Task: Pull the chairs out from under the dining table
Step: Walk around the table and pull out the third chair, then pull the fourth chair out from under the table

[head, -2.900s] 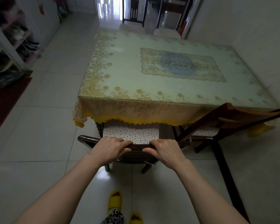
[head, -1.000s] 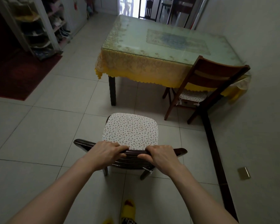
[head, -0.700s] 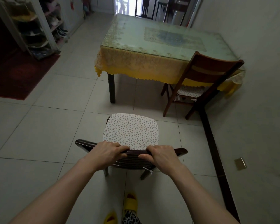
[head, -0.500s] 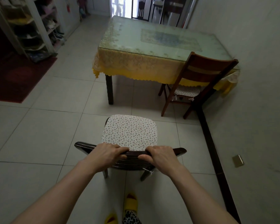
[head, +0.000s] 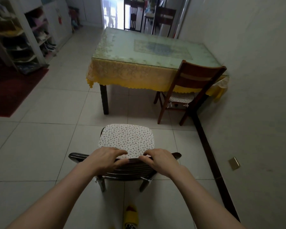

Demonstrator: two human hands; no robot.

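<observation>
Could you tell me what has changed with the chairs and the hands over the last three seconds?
The near chair was dragged back from under the table into the open floor. Both hands, left and right, now loosen, fingers lifting off the backrest. The second chair stays tucked at the table's right corner.

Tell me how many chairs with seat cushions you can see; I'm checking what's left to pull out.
2. One chair stands clear of the dining table, under both hands. The other chair remains tucked in at the table's near right corner. More may be hidden behind the table.
</observation>
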